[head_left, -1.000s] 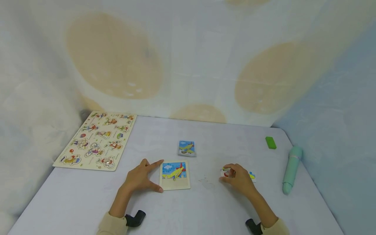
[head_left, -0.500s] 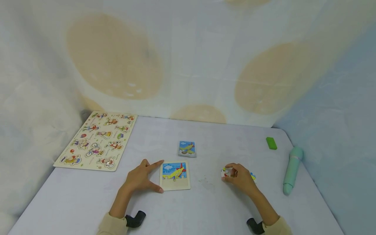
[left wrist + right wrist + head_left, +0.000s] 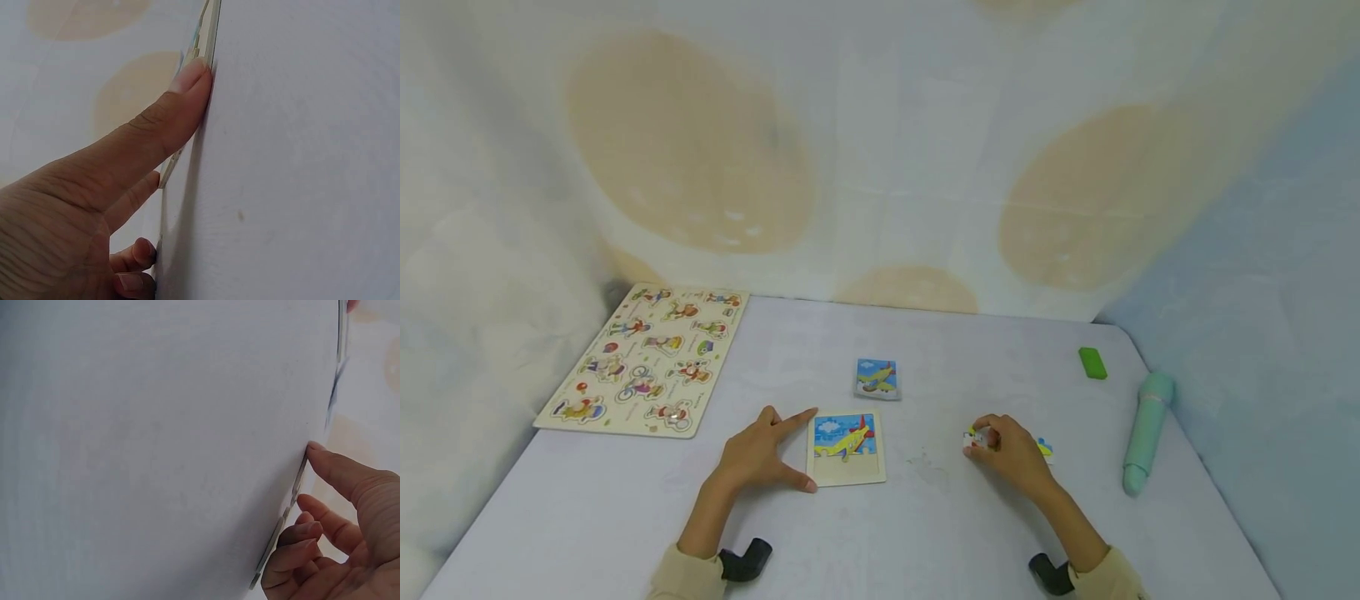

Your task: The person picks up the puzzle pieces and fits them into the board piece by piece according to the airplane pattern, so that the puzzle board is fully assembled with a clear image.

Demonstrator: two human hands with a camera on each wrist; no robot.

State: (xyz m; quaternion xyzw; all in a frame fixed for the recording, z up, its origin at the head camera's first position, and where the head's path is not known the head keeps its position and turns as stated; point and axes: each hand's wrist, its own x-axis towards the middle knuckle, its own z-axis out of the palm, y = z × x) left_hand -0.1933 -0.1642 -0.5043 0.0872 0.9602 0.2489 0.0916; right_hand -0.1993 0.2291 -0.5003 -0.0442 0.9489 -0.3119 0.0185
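A small wooden puzzle board point(image 3: 850, 472) lies flat near the table's middle, its upper part filled with a yellow airplane picture and its lower strip bare wood. My left hand point(image 3: 756, 454) is spread at its left side, with the thumb and index finger touching the edge. To the right, my right hand point(image 3: 1017, 458) pinches a jigsaw piece point(image 3: 973, 439) between thumb and index finger. Seen edge-on in the right wrist view, that piece point(image 3: 300, 475) lies at the table surface. Another jigsaw piece point(image 3: 1046, 448) shows partly behind the right hand.
Beyond the board sits a small square airplane picture point(image 3: 877, 379). A large board of cartoon figures point(image 3: 647, 358) lies at the back left. Along the right side are a green block point(image 3: 1092, 363) and a mint-coloured tube-shaped object point(image 3: 1144, 437).
Almost nothing differs. My right fingers have shifted very slightly around the jigsaw piece, while the left hand stays at the puzzle board's edge.
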